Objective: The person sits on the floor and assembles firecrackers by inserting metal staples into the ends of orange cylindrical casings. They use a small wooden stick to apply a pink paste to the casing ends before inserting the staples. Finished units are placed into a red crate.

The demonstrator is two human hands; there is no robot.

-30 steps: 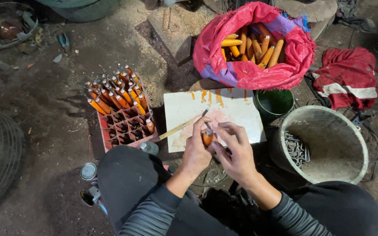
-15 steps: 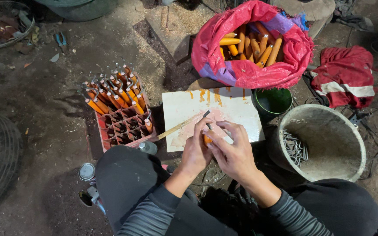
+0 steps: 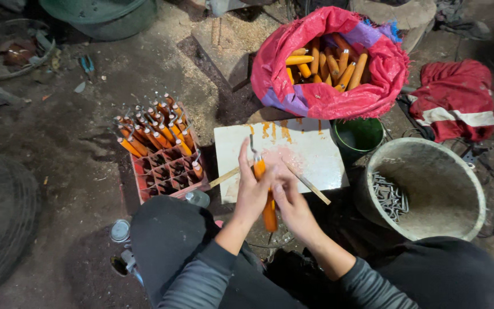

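Presently, an orange-handled tool is gripped between the left hand and the right hand, both closed round it, at the near edge of the white board. Left of the board, a red crate of finished tools is noted; beyond it, a red sack of handles.

floor | white slab | red crate | grey bucket | red sack

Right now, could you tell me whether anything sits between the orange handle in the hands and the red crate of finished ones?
Nothing visible does. Both hands, left hand and right hand, grip the orange handle, and only bare white board edge separates it from the red crate.
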